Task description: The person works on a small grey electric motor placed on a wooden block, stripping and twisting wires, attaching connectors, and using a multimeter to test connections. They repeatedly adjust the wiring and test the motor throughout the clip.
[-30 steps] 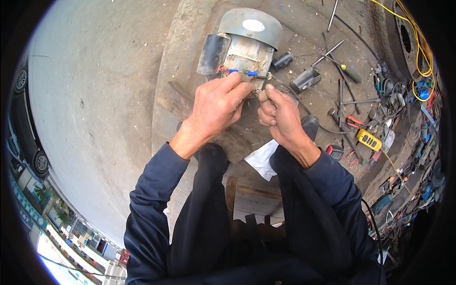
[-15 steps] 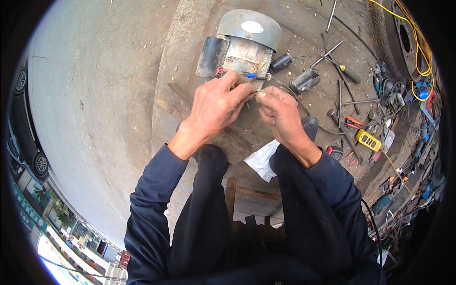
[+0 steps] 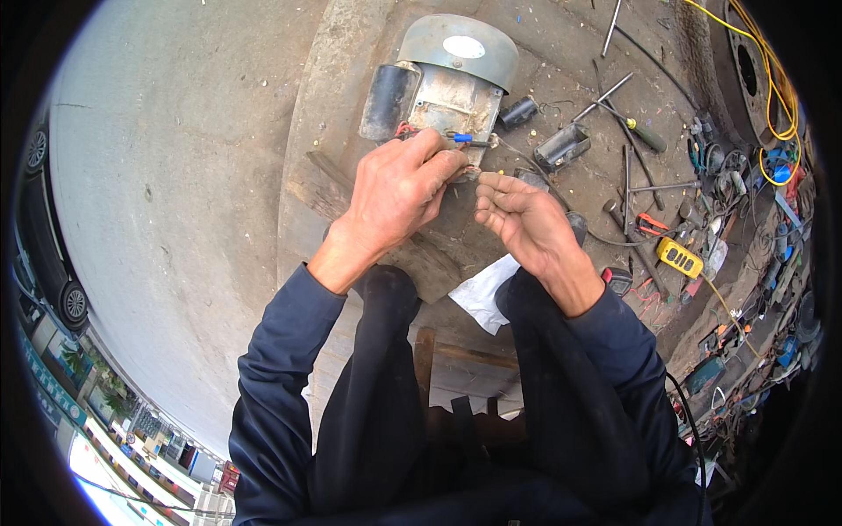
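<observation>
An electric motor (image 3: 460,48) with a grey domed cover lies on the ground ahead of me. A black cylindrical capacitor (image 3: 388,101) sits along its left side. Red wires show beside my left hand, and a blue wire connector (image 3: 463,138) lies across the motor just beyond it. My left hand (image 3: 399,188) is closed at the motor's near end, its thumb and fingertips pinching something small. Against those fingertips my right hand (image 3: 524,215) has its index finger and thumb, the other fingers curled. What lies between the fingers is too small to name.
Right of the motor lie a loose black cylinder (image 3: 518,114), an open metal housing (image 3: 564,147), a screwdriver (image 3: 647,136) and several rods. Farther right are a yellow control box (image 3: 680,258) and heaped scrap. A white cloth (image 3: 484,295) lies between my legs, a wooden board (image 3: 329,188) left.
My right hand has turned and shifted slightly right and down, its fingers loosening a little. The left hand has stayed nearly in place.
</observation>
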The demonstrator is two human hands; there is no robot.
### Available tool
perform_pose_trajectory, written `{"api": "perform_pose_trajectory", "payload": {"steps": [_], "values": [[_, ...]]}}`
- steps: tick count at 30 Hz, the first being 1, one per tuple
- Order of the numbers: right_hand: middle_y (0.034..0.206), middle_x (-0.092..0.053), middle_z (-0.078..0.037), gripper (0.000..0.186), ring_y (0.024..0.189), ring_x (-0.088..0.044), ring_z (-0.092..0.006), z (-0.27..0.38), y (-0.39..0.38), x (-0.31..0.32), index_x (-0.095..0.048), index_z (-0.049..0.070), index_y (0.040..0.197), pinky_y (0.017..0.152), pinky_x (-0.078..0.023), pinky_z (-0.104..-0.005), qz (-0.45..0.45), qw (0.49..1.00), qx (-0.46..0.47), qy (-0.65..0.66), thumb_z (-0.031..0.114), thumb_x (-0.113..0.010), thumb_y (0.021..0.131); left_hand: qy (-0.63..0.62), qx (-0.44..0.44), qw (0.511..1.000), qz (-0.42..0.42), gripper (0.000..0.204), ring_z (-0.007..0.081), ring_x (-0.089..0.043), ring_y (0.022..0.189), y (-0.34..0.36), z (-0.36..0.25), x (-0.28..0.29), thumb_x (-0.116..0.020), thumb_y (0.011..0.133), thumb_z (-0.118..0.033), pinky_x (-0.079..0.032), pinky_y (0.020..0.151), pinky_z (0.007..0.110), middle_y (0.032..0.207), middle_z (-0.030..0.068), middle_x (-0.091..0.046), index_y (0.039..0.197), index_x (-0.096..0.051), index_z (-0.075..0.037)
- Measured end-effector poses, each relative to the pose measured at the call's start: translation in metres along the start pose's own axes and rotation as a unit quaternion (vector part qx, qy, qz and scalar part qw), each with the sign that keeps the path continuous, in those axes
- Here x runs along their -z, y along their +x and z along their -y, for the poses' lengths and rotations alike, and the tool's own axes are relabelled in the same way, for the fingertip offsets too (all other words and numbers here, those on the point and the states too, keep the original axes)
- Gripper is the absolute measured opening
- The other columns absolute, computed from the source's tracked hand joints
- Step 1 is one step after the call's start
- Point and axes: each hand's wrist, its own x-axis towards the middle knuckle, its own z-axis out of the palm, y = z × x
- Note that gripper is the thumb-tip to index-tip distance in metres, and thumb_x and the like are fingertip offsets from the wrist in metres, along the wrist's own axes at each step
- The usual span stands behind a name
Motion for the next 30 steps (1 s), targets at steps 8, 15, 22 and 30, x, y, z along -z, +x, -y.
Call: {"api": "perform_pose_trajectory", "payload": {"steps": [8, 15, 22, 30], "values": [[0.097, -0.077, -0.009, 0.030, 0.071, -0.070, -0.0133, 0.011, -0.001, 0.004, -0.069, -0.006, 0.129, 0.059, -0.058, -0.0272, 0.079, 0.995, 0.039, -0.041, 0.019, -0.059, 0.117, 0.001, 0.003, 1.000, 0.017, 0.019, 0.0292, -0.070, 0.075, 0.000, 0.001, 0.001, -0.086, 0.088, -0.008, -0.056, 0.066, 0.041, 0.091, 0.0062, -0.068, 0.105, -0.079, -0.010], [0.094, -0.070, -0.001, 0.030, 0.071, -0.062, -0.0100, 0.003, -0.003, -0.006, -0.074, -0.004, 0.130, 0.065, -0.053, -0.0258, 0.067, 0.987, 0.124, -0.081, 0.020, -0.063, 0.115, 0.000, 0.005, 1.000, 0.013, 0.023, 0.0277, -0.069, 0.078, 0.000, -0.001, 0.001, -0.081, 0.082, -0.006, -0.058, 0.070, 0.042, 0.092, 0.0056, -0.062, 0.103, -0.077, -0.013], [0.106, -0.075, -0.008, 0.028, 0.085, -0.072, -0.0138, 0.005, -0.009, -0.012, -0.072, -0.006, 0.134, 0.076, -0.061, -0.0298, 0.046, 0.958, 0.203, -0.197, 0.010, -0.064, 0.113, 0.003, 0.005, 1.000, 0.012, 0.021, 0.0286, -0.070, 0.078, 0.000, 0.000, 0.000, -0.083, 0.084, -0.007, -0.057, 0.069, 0.041, 0.092, 0.0063, -0.064, 0.104, -0.077, -0.012], [0.108, -0.077, -0.014, 0.022, 0.088, -0.075, -0.0170, 0.000, -0.006, -0.011, -0.070, -0.008, 0.127, 0.079, -0.065, -0.0326, 0.055, 0.954, 0.231, -0.181, 0.006, -0.066, 0.110, -0.013, 0.013, 1.000, 0.010, 0.020, 0.0300, -0.071, 0.076, -0.001, 0.000, -0.001, -0.086, 0.087, -0.006, -0.056, 0.066, 0.041, 0.090, 0.0071, -0.067, 0.105, -0.079, -0.010]]}}
